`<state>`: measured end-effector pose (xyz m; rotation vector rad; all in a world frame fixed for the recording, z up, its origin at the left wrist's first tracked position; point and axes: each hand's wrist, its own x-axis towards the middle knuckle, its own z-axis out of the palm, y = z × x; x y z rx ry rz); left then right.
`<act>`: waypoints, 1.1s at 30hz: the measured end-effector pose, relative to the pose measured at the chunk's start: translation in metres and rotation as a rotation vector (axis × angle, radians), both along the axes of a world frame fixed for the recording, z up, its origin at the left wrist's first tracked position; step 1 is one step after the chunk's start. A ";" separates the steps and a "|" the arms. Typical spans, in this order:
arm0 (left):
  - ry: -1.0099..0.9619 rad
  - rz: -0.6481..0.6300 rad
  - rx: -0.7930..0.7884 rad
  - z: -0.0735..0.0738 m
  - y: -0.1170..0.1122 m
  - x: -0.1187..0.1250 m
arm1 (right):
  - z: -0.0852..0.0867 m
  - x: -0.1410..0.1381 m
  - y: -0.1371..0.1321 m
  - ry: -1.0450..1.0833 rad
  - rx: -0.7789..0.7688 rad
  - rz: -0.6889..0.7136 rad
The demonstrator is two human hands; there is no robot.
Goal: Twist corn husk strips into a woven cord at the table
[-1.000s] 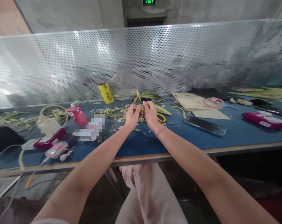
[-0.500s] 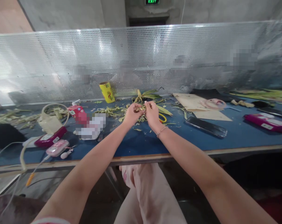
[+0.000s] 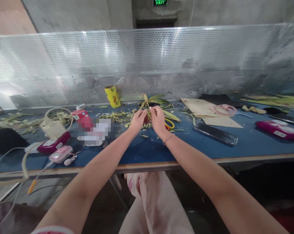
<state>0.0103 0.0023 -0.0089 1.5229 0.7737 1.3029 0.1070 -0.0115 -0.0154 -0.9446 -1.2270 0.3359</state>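
Over a pile of pale green plant shreds (image 3: 117,116), my left hand (image 3: 137,121) and my right hand (image 3: 158,120) meet with fingers closed in a pinch. What they hold between the fingertips is too small and partly hidden to make out. Just behind them lies a stalk with long green leaves (image 3: 159,97). Beside my right hand, a yellow loop handle (image 3: 170,124), perhaps of scissors, shows partly from under the hand.
A yellow cardboard tube (image 3: 112,97) stands near the perforated metal screen (image 3: 151,61). To the left are a red drink carton (image 3: 82,119) and a purple box (image 3: 53,143). On the right lie a phone (image 3: 216,133), brown cardboard (image 3: 198,109) and another purple box (image 3: 279,129).
My hands stay over the pile. The fingers of my left hand have curled in more and shifted slightly beside my right fingertips. The view has tilted a little.
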 end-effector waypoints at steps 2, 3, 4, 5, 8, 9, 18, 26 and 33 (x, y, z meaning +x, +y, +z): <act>0.053 0.112 0.090 -0.002 -0.001 0.002 | -0.001 -0.002 -0.002 0.003 0.001 0.022; 0.080 0.178 0.137 -0.003 -0.002 0.003 | -0.001 -0.004 -0.002 0.007 0.001 0.027; 0.108 0.242 0.178 -0.004 -0.004 0.004 | -0.001 -0.005 -0.003 0.011 0.001 0.028; 0.131 0.300 0.218 -0.005 -0.005 0.004 | -0.001 -0.007 -0.004 0.013 0.001 0.028; 0.149 0.426 0.292 -0.007 -0.008 0.005 | -0.001 -0.011 -0.006 0.015 0.004 0.021; 0.144 0.456 0.305 -0.007 -0.009 0.005 | -0.001 -0.012 -0.007 0.013 0.007 0.017; 0.145 0.541 0.347 -0.002 -0.013 0.001 | -0.003 -0.018 -0.007 -0.015 0.021 0.036; 0.101 0.360 0.234 -0.001 -0.013 0.002 | 0.001 -0.012 -0.005 0.076 -0.034 0.074; -0.205 0.095 -0.130 0.002 -0.003 -0.001 | 0.005 -0.010 -0.012 0.015 0.039 0.048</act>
